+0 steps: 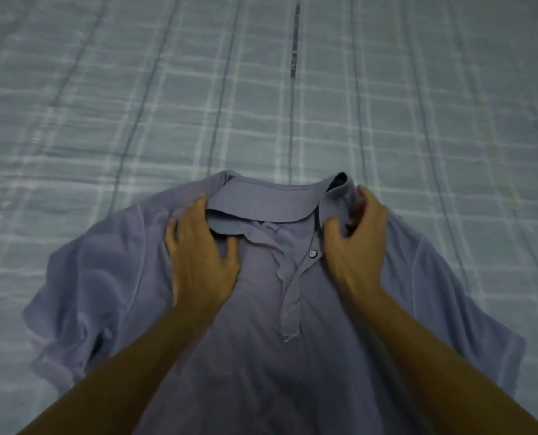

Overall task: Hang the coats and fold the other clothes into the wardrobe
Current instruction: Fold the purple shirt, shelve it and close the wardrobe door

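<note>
A blue-grey polo shirt (pixel 261 356) lies face up on the bed, collar pointing away from me, its button placket open. My left hand (pixel 200 255) presses flat on the shirt's left shoulder beside the collar, fingers spread, thumb tucked under the collar edge. My right hand (pixel 357 240) is curled at the collar's right end, fingers pinching the bunched fabric there. Both short sleeves lie rumpled out to the sides.
The shirt rests on a bed covered with a pale green checked sheet (pixel 261 105) that fills the whole view. A dark narrow strip (pixel 295 42) lies on the sheet far ahead. No wardrobe or other clothes are in view.
</note>
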